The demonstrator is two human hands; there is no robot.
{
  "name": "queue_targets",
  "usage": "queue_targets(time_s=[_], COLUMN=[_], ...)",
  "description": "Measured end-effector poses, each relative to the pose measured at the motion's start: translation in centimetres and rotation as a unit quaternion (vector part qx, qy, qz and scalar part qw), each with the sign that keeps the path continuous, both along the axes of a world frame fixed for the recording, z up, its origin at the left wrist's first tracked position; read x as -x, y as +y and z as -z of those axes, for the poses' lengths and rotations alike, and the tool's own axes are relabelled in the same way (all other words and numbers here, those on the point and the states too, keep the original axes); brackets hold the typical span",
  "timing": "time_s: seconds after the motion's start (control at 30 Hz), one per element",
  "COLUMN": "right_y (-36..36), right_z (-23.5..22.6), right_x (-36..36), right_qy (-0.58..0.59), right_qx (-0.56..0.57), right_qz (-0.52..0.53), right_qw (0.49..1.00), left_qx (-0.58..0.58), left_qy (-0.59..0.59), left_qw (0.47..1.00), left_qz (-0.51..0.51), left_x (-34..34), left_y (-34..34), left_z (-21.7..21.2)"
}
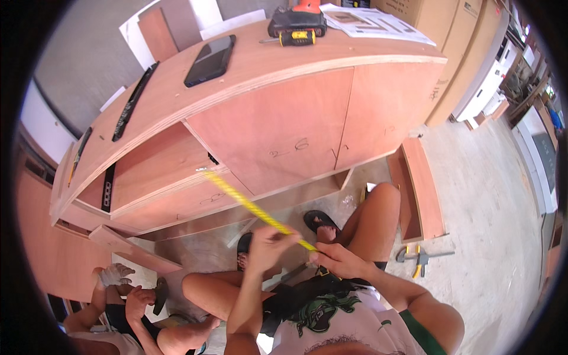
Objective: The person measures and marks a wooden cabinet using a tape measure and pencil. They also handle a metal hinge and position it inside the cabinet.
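A yellow measuring tape blade (pixel 245 204) stretches from my hands up to the open bay of a plywood cabinet (pixel 278 118). Its far end hangs beside the bay's lower front edge; whether it touches the wood I cannot tell. My left hand (pixel 271 244) pinches the blade partway along. Lower and to the right, my right hand (pixel 343 260) closes round the near end of the tape, with the case mostly hidden by the fingers. Inside the bay, a black drawer slide (pixel 108 188) is fixed to the left wall.
On the cabinet top lie a phone (pixel 210 60), a screwdriver (pixel 297 38), a long black rail (pixel 136 100), a pencil (pixel 74 168) and papers (pixel 378 26). A bar clamp (pixel 421 258) lies on the floor beside a wooden frame (pixel 423 192). A co-worker's gloved hand (pixel 115 274) is at lower left.
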State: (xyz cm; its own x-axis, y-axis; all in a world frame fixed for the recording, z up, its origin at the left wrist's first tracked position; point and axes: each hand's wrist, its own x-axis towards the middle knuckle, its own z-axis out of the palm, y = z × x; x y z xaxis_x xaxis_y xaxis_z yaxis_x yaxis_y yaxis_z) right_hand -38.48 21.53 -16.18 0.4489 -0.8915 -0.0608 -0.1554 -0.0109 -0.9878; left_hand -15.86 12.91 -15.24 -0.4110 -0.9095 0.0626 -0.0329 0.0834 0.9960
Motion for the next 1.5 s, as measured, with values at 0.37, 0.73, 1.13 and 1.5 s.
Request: queue_targets(time_s=[0.37,0.73,1.13,1.5], right_y=[2.8,-13.0,-19.1,-17.2], right_z=[0.8,2.6,3.7,2.3], right_x=[9.8,13.2,12.8,9.2], right_qy=[-0.204,-0.189,-0.106,0.114], right_qx=[-0.137,-0.014,0.092,0.124], right_qz=[0.357,0.378,0.387,0.472], right_qw=[0.901,0.906,0.912,0.865], left_qx=[-0.156,-0.104,-0.175,-0.258], left_qy=[0.021,0.052,-0.127,-0.078], left_qw=[0.987,0.989,0.975,0.960], left_qz=[-0.016,-0.095,0.053,-0.079], left_x=[15.9,21.2,1.1,-6.2], left_y=[-11.1,-10.2,7.7,10.6], left_z=[3.6,4.6,0.8,1.6])
